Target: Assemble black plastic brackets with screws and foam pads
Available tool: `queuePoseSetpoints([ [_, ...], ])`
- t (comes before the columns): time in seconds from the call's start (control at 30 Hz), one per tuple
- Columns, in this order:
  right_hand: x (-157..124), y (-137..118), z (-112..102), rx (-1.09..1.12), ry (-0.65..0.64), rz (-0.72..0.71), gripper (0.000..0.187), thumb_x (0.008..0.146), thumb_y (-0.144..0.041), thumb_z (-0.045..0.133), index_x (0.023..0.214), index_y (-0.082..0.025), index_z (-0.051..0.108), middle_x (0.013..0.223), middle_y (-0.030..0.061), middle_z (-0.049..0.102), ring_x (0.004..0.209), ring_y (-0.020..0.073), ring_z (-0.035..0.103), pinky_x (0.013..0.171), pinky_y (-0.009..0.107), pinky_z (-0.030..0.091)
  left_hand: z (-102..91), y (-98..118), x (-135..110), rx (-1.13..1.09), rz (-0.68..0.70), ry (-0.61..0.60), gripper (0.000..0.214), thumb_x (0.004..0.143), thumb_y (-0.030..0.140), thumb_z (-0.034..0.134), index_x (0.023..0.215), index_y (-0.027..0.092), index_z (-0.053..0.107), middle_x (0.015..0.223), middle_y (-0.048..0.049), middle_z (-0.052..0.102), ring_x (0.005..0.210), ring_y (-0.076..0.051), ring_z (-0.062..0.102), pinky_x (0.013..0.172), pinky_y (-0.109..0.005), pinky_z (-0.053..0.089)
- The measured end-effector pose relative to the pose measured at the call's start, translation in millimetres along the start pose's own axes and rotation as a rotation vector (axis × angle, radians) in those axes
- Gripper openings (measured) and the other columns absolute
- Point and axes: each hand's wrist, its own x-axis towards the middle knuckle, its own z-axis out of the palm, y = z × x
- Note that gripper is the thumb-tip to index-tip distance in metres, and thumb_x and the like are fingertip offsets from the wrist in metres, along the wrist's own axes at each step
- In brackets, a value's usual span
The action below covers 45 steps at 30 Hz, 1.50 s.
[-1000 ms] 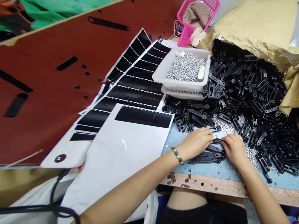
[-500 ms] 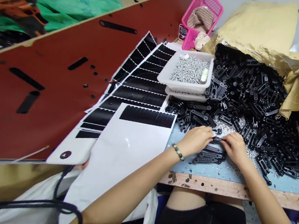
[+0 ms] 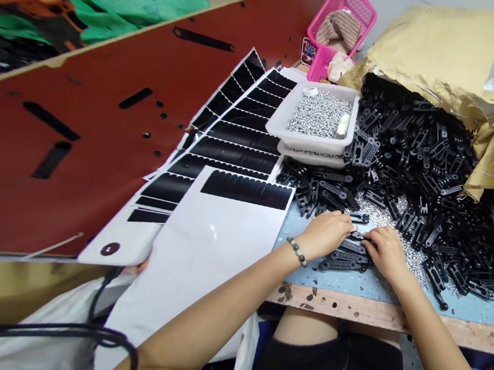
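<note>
My left hand (image 3: 325, 234), with a green bead bracelet (image 3: 296, 252) on its wrist, rests on the blue tabletop (image 3: 299, 232), fingertips close to a black plastic slotted strip (image 3: 359, 218). My right hand (image 3: 384, 252) pinches the end of another black strip (image 3: 356, 235). Below my hands lie several similar strips in a neat stack (image 3: 345, 257). Loose silver screws (image 3: 385, 217) are scattered beyond my fingers, next to a large heap of black strips (image 3: 416, 167). My fingers hide whatever small part may lie between my hands.
A white tray of screws (image 3: 280, 118) sits on a second tray, beside white sheets with black scalloped strips (image 3: 241, 155). A red-brown slotted board (image 3: 80, 132) slants at left. A torn gold bag (image 3: 437, 58), pink basket (image 3: 342, 12) and black cable (image 3: 94, 334) surround them.
My hands stay almost in place, still working at the strips between them. The whole view has drifted slightly right and tilted.
</note>
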Motion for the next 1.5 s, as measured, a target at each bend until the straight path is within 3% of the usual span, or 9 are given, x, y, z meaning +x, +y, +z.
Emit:
queuePoseSetpoints([
  [0.3, 34, 6, -2, 0.014, 0.012, 0.012, 0.021, 0.086, -0.018, 0.055, 0.106, -0.021, 0.061, 0.101, 0.0093, 0.063, 0.096, 0.0248, 0.055, 0.083, 0.039, 0.046, -7.1, 4, -27, -0.190, -0.047, 0.043, 0.020, 0.088, 0.021, 0.053, 0.104, 0.020, 0.065, 0.106, -0.0055, 0.069, 0.100, -0.023, 0.061, 0.090, -0.037, 0.045],
  [0.43, 18, -9, -3, 0.300, 0.261, 0.131, 0.017, 0.087, -0.023, 0.055, 0.104, -0.020, 0.056, 0.092, 0.0051, 0.060, 0.078, 0.0179, 0.057, 0.073, 0.032, 0.049, -7.6, 13, -26, -0.583, -0.236, 0.222, 0.040, 0.091, 0.038, 0.048, 0.126, 0.019, 0.052, 0.117, -0.0081, 0.064, 0.105, -0.023, 0.060, 0.091, -0.036, 0.048],
  [0.53, 7, -20, -12, 0.366, 0.238, 0.047, 0.018, 0.088, -0.026, 0.055, 0.106, -0.021, 0.055, 0.092, 0.0038, 0.060, 0.078, 0.0163, 0.058, 0.072, 0.029, 0.049, -1.5, 21, -8, -0.899, -0.296, 0.289, 0.046, 0.091, 0.046, 0.043, 0.127, 0.018, 0.048, 0.115, -0.0080, 0.064, 0.107, -0.022, 0.060, 0.093, -0.036, 0.047],
  [0.7, 1, 28, -52, 0.074, 0.438, 0.273, 0.020, 0.094, -0.026, 0.042, 0.104, -0.019, 0.058, 0.095, 0.0088, 0.063, 0.089, 0.0210, 0.058, 0.082, 0.036, 0.047, -1.8, 18, 15, -1.110, -0.324, 0.380, 0.034, 0.092, 0.042, 0.038, 0.115, 0.019, 0.048, 0.084, -0.0002, 0.060, 0.073, -0.014, 0.059, 0.077, -0.031, 0.049],
  [0.77, 3, 56, -66, -0.101, 0.481, 0.395, 0.021, 0.092, -0.028, 0.047, 0.105, -0.016, 0.059, 0.093, 0.0108, 0.062, 0.088, 0.0243, 0.056, 0.083, 0.040, 0.047, -4.8, 15, 17, -1.108, -0.336, 0.366, 0.031, 0.091, 0.040, 0.039, 0.114, 0.021, 0.045, 0.077, 0.0034, 0.054, 0.062, -0.012, 0.053, 0.067, -0.028, 0.047],
  [0.9, 24, 80, -64, -0.246, 0.224, 0.348, 0.025, 0.087, -0.028, 0.056, 0.109, -0.017, 0.060, 0.097, 0.0117, 0.063, 0.091, 0.0264, 0.056, 0.083, 0.039, 0.046, -7.4, 20, 18, -0.994, -0.333, 0.273, 0.025, 0.088, 0.042, 0.040, 0.097, 0.020, 0.049, 0.075, 0.0024, 0.055, 0.063, -0.013, 0.054, 0.067, -0.028, 0.045],
  [1.13, 36, 85, -63, 0.004, 0.184, 0.391, 0.005, 0.082, -0.023, 0.058, 0.083, -0.019, 0.061, 0.085, 0.0072, 0.061, 0.079, 0.0208, 0.059, 0.077, 0.034, 0.048, -14.0, 24, 20, -0.849, -0.299, 0.144, 0.025, 0.089, 0.040, 0.038, 0.089, 0.020, 0.053, 0.072, 0.0004, 0.059, 0.069, -0.017, 0.059, 0.069, -0.030, 0.046],
  [1.33, 25, 37, -69, 0.691, 0.406, 0.314, 0.023, 0.087, -0.037, 0.055, 0.102, -0.023, 0.063, 0.093, 0.0041, 0.066, 0.077, 0.0162, 0.061, 0.069, 0.031, 0.052, -17.4, 29, 28, -0.697, -0.145, 0.226, 0.026, 0.090, 0.035, 0.042, 0.111, 0.021, 0.050, 0.106, -0.0051, 0.063, 0.100, -0.021, 0.060, 0.089, -0.035, 0.045],
  [1.5, 34, -12, -52, 0.749, 0.451, 0.211, 0.014, 0.084, -0.034, 0.060, 0.084, -0.023, 0.067, 0.087, 0.0049, 0.065, 0.087, 0.0192, 0.062, 0.077, 0.036, 0.053, -14.5, 37, 28, -0.563, -0.043, 0.277, 0.029, 0.091, 0.041, 0.047, 0.110, 0.019, 0.051, 0.105, -0.0072, 0.064, 0.096, -0.022, 0.062, 0.086, -0.035, 0.047],
])
